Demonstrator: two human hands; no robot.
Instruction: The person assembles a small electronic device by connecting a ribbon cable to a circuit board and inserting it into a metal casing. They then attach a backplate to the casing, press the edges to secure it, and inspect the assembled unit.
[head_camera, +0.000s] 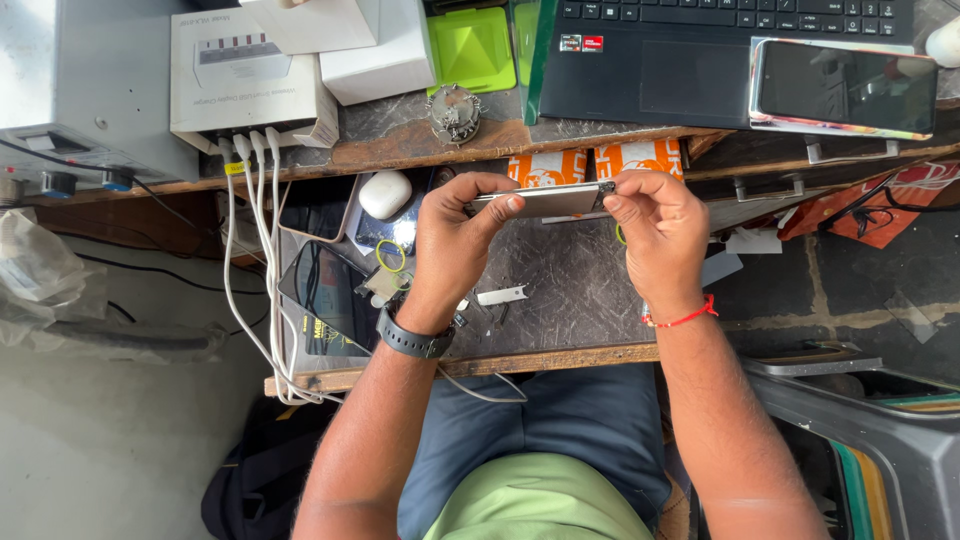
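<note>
Holding a slim silver phone (540, 199) edge-on above the dark work mat (590, 290), both hands clamped on it: left hand (452, 240) pinches the 9 o'clock end, right hand (655, 235) the 3 o'clock end, fingertips only.

Risks as I read it:
- Grip is on the thin edges; a slip likely drops it onto the small metal bracket (502, 295) and loose bits at 6 o'clock.
- Opposed thumb pressure could flex or crack the body.
- White cables (262, 250) hang at 9 o'clock, near the left wrist; a snag would jerk the hold.
- Second phone (845, 88) rests on the laptop (720, 60) at 1 o'clock, well apart, no hazard.
</note>
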